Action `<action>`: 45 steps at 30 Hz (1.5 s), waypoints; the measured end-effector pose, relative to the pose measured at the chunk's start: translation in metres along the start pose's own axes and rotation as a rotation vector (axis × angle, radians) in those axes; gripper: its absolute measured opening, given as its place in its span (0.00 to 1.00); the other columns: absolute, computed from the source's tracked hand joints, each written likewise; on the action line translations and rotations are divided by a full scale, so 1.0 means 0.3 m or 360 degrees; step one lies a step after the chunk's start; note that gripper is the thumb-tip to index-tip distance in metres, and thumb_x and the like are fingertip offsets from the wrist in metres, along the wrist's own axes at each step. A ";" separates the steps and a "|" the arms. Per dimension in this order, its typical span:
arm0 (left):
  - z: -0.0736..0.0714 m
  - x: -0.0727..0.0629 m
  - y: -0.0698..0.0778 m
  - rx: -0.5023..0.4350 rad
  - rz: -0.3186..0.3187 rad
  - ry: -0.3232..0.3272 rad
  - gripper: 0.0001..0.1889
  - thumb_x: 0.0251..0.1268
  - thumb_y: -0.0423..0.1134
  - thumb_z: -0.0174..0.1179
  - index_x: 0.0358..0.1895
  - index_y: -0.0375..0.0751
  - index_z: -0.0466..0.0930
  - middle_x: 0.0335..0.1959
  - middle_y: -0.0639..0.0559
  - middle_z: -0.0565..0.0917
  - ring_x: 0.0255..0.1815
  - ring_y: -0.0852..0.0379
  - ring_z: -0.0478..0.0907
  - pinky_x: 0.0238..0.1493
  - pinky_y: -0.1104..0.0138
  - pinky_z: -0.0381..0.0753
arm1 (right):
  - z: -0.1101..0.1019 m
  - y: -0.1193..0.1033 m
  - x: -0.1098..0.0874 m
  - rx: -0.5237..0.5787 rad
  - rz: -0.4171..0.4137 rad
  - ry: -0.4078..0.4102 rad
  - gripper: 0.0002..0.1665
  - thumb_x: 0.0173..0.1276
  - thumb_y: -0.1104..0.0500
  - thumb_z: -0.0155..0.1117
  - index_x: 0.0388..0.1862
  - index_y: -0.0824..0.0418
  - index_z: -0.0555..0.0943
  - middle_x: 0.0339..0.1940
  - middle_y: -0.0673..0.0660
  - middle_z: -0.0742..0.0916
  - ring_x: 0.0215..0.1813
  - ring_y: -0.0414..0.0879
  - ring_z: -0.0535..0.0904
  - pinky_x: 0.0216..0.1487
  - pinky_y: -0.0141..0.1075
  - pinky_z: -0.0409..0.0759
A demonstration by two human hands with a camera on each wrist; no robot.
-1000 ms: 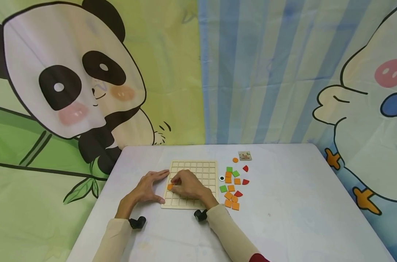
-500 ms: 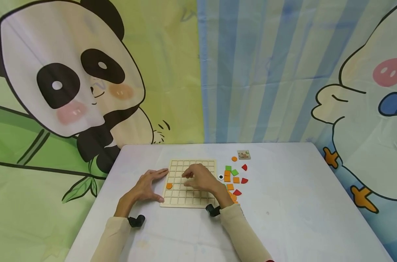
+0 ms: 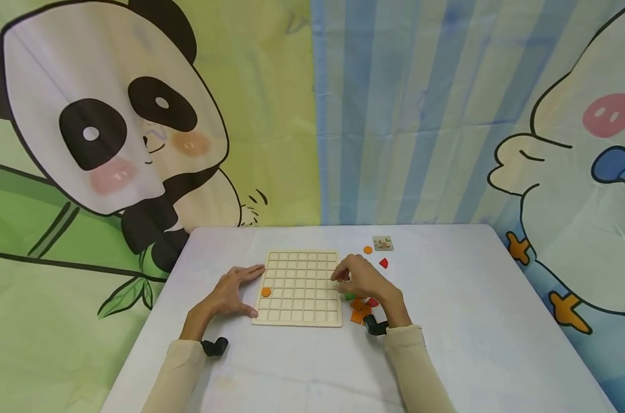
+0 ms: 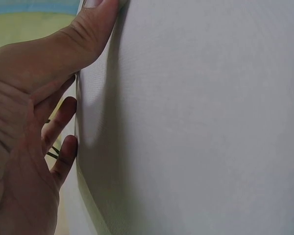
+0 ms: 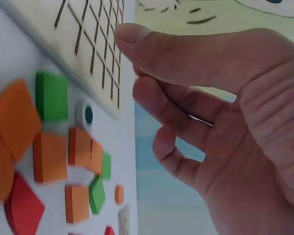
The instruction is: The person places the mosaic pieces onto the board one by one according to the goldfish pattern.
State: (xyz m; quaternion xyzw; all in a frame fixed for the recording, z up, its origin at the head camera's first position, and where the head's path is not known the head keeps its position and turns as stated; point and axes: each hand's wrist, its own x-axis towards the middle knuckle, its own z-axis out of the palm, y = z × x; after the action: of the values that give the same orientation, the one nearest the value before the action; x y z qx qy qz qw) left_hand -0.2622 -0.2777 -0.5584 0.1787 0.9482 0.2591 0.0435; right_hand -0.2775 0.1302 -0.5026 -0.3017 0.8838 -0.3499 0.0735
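A pale wooden grid board (image 3: 304, 281) lies on the white table, with one orange disc (image 3: 266, 292) in a cell at its left side. My left hand (image 3: 229, 293) rests at the board's left edge, thumb and fingers spread. Just past the right edge hovers my right hand (image 3: 363, 281), its fingers loosely bent and nothing between thumb and forefinger in the right wrist view. Beneath and beside it lie several loose pieces: orange squares (image 5: 51, 156), green squares (image 5: 52, 97), a red quarter piece (image 5: 23, 205) and a white piece with a black dot (image 5: 84, 113).
A small patterned card (image 3: 382, 243) lies at the back right of the table, close to another orange disc (image 3: 367, 250) and a red quarter piece (image 3: 383, 263). Behind the table hangs a cartoon-printed curtain (image 3: 395, 115).
My right hand has let go of the orange disc, which stays on the board, and has moved right to above the loose pieces. My left hand has kept its place.
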 end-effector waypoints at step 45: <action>0.008 0.000 -0.017 0.0008 0.0048 0.0031 0.67 0.28 0.53 0.94 0.83 0.48 0.70 0.84 0.49 0.73 0.73 0.40 0.72 0.72 0.35 0.68 | -0.018 0.092 -0.260 -0.0053 0.0350 -0.0057 0.20 0.45 0.79 0.85 0.32 0.59 0.92 0.29 0.51 0.90 0.31 0.44 0.80 0.34 0.32 0.79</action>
State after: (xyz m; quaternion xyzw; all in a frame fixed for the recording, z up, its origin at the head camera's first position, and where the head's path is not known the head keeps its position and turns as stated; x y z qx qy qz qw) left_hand -0.2634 -0.2806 -0.5631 0.1907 0.9464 0.2591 0.0298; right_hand -0.2297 0.1948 -0.5232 -0.2103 0.9158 -0.3196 0.1222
